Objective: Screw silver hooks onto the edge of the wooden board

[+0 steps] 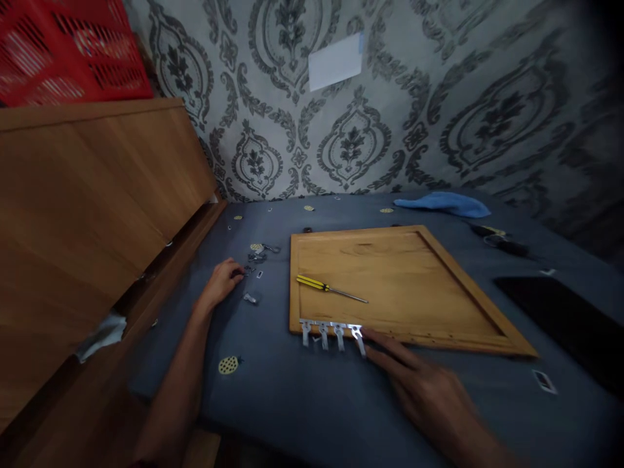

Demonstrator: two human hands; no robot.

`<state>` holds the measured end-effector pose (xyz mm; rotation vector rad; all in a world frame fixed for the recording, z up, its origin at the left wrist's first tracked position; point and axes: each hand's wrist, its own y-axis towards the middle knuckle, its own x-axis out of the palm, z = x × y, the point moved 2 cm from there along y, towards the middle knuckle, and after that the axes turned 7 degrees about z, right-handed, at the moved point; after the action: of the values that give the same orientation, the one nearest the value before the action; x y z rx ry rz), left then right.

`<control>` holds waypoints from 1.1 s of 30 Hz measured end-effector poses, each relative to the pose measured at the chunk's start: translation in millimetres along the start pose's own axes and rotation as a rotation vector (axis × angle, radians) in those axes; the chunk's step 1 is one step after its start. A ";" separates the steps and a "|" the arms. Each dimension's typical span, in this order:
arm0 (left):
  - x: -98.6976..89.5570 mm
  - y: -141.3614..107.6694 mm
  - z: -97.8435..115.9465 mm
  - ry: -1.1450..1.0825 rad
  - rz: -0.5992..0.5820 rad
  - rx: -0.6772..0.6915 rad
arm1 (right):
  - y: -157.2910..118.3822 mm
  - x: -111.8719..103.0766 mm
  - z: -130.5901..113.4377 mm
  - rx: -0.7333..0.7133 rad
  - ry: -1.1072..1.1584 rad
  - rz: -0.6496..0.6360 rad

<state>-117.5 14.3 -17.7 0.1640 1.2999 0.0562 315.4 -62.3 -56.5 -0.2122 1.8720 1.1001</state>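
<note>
A framed wooden panel lies flat on the grey-blue cloth. Along its near left edge sits a metal hook rail with several hooks hanging over the border. My right hand holds the right end of the rail between its fingertips. On the panel rests a yellow and black screwdriver, its shaft pointing right. My left hand is left of the panel, fingers curled together at some small metal pieces; what they pinch is too small to make out. Another small metal piece lies nearby.
A wooden cabinet with a red plastic basket on top stands at the left. A blue cloth lies at the back right. A dark flat object and a black item with a ring lie at the right.
</note>
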 end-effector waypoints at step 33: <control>-20.7 -6.9 165.0 -0.216 -0.147 0.394 | 10.5 -9.1 -12.2 0.121 0.086 -0.161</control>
<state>35.4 -10.0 43.6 0.3988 1.0928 -0.3368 307.1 -68.0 -41.0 -0.3382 1.9538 0.8777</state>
